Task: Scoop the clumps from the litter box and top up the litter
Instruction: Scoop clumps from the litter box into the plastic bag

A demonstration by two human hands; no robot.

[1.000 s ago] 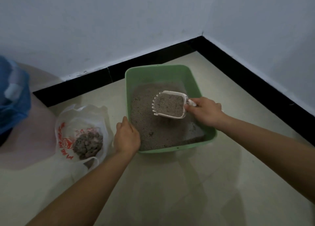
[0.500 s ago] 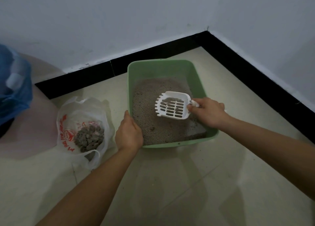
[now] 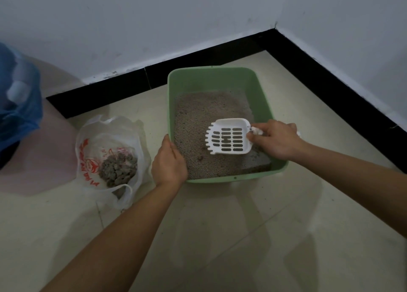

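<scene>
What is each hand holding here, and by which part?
Right hand grips the scoop by its handle; left hand grips the box at its left rim.

The white plastic bag [image 3: 94, 135] at the lower left of the frame carries red lettering [image 3: 82, 157] and a round red emblem [image 3: 89, 164]; the crumpled print cannot be read.

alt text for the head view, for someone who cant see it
A person's right hand holds a nearly empty white slotted plastic scoop over grey litter in a green plastic litter box; the left hand grips the box's left rim. A white plastic bag of grey clumps lies left of it.
</scene>
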